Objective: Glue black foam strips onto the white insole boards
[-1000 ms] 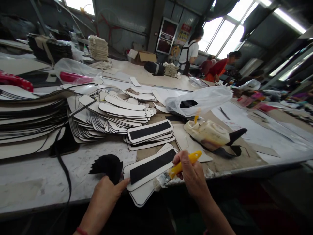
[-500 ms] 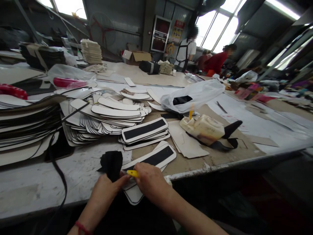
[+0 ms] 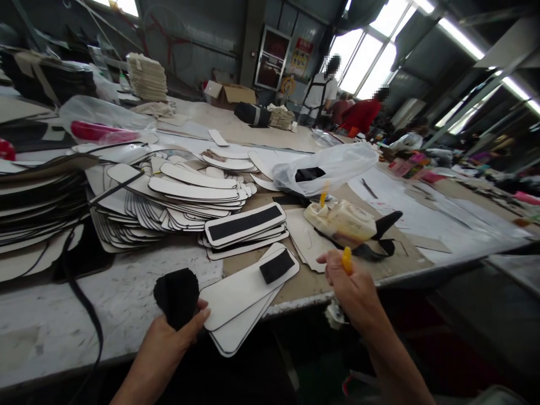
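My left hand (image 3: 172, 337) is closed around a bunch of black fabric strips (image 3: 177, 295), its thumb at the left end of a white, black-edged panel (image 3: 240, 298). At that panel's right end lies a short black strip (image 3: 277, 266), seemingly folded back on itself. Another white panel (image 3: 236, 337) sits beneath, turned at an angle and jutting over the table edge. To the right, my right hand (image 3: 354, 284) is raised above the table edge, fingers curled around a yellow-handled tool (image 3: 346, 260). The tool's working end is hidden.
Behind the panels lies a small stack of panels with black strips (image 3: 244, 224). Fanned white pieces (image 3: 189, 194) and a tall pile (image 3: 37, 219) are at left. A stained plastic jug (image 3: 346, 219) and a clear bag (image 3: 337, 163) stand at right. People (image 3: 318, 93) are far back.
My right hand has moved right, away from the panel, with the yellow-handled tool. The long strip on the panel now shows as a short folded piece. My left hand has shifted slightly left.
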### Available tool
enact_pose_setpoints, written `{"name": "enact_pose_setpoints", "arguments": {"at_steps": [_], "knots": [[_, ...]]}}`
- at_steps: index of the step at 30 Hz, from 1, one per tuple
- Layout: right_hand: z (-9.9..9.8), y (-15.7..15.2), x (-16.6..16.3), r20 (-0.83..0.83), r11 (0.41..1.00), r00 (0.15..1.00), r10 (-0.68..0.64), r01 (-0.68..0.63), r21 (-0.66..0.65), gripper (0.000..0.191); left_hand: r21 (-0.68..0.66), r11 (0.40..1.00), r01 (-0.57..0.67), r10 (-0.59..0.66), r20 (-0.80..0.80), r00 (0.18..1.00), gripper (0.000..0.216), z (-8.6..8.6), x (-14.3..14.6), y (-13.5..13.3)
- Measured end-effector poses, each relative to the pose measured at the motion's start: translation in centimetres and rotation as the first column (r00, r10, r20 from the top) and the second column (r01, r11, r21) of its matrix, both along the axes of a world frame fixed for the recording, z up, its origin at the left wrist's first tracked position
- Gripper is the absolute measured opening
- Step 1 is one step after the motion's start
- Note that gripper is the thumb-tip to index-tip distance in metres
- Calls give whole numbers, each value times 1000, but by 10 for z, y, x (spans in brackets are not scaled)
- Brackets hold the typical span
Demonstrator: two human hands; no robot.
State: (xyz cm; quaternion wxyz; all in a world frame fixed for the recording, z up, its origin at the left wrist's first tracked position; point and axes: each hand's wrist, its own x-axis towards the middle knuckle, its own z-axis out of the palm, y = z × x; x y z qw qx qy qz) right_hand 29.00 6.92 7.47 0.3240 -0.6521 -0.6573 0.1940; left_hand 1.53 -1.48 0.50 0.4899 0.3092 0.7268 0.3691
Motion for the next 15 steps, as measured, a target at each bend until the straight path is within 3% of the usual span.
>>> {"name": "enact_pose_setpoints", "arguments": {"at_steps": [3,5,10,12,15], "knots": [[24,-18,-29,-186,991,974,131,-128,31,43,-13,1000,26,-26,-11,1000,48,-4,-3,-2],[23,-23,-54,-305,976,930,206,-216,1,43,-17,999,35,-35,4,999,50,-7,-5,-3],[-21,-23,-108,-629,884,728,273,-447,-134,39,41,998,53,-53,3,999,44,-12,-8,-4],[-37,-19,-116,-660,867,716,228,-458,-197,36,41,998,56,-55,-28,998,41,-12,-8,-3],[-48,-12,-113,-649,886,747,145,-390,-251,33,-7,998,67,-67,-70,995,39,-13,-9,0]]}}
